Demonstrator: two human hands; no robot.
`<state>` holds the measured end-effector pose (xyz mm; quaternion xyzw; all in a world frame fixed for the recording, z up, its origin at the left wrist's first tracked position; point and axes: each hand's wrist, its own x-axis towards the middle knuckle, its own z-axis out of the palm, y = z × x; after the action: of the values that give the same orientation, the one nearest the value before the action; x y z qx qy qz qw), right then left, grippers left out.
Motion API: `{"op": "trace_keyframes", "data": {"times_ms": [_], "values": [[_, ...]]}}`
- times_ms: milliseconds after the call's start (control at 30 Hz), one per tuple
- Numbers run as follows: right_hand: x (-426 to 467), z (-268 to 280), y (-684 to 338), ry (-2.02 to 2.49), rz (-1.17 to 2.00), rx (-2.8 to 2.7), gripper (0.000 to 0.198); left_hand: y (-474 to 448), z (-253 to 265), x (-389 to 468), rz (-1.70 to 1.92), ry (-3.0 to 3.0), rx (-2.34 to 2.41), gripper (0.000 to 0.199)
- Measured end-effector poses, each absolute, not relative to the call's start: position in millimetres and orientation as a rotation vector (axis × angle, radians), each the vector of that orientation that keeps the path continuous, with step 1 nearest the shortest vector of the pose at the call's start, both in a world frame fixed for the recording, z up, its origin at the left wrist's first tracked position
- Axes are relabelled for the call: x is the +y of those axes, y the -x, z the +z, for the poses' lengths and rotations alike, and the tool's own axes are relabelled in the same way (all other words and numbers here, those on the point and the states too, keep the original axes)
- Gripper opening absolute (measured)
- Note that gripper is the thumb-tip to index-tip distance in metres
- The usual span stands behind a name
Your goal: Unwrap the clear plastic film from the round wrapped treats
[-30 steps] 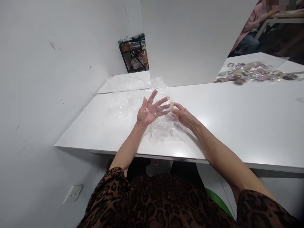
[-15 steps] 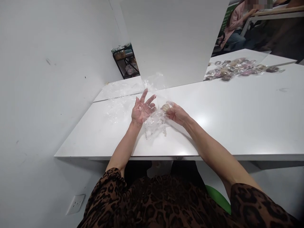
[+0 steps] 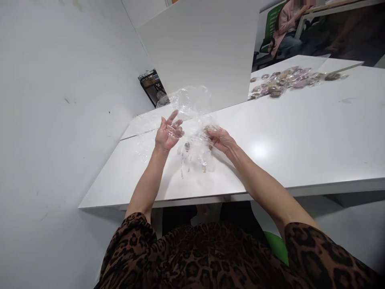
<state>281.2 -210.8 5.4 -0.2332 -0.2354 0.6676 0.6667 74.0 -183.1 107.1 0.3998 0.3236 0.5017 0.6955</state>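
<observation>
My left hand (image 3: 169, 133) is raised above the table with its fingers spread. A thin clear plastic bag (image 3: 192, 100) lies against those fingers; whether they are inside it or behind it I cannot tell. My right hand (image 3: 221, 139) is closed on a small yellowish-brown packet (image 3: 210, 129) in clear wrapping, at the right side of the bag. Crinkled film hangs between both hands, and a small dark piece (image 3: 187, 146) shows through it. The exact kind of the packet's contents is too small to make out.
A heap of small wrapped pieces (image 3: 285, 82), brown, pink and beige, lies at the right back of the white table (image 3: 300, 148). A white upright panel (image 3: 201, 52) stands behind the bag. A wall borders the left. A seated person (image 3: 288, 28) is beyond the table.
My left hand has moved a little away from my right, and the bag between them is spread wider. A dark piece now shows through the film. The view has shifted slightly.
</observation>
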Motion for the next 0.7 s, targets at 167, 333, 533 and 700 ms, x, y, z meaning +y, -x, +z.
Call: {"op": "trace_keyframes", "data": {"times_ms": [167,333,533,700], "values": [[-212,15,-283,0.391,1.395,-0.486,0.042,-65,103,-168,1.149,-0.72,0.915,0.056],[-210,15,-285,0.475,1.2,-0.335,0.04,-82,71,-199,1.212,-0.577,1.065,0.08],[-210,12,-279,0.57,1.066,-0.395,0.039,-121,28,-234,0.925,-0.789,1.183,0.058],[-213,13,-272,0.528,1.091,-0.441,0.04,-137,19,-220,0.969,-1.001,1.297,0.028]]}}
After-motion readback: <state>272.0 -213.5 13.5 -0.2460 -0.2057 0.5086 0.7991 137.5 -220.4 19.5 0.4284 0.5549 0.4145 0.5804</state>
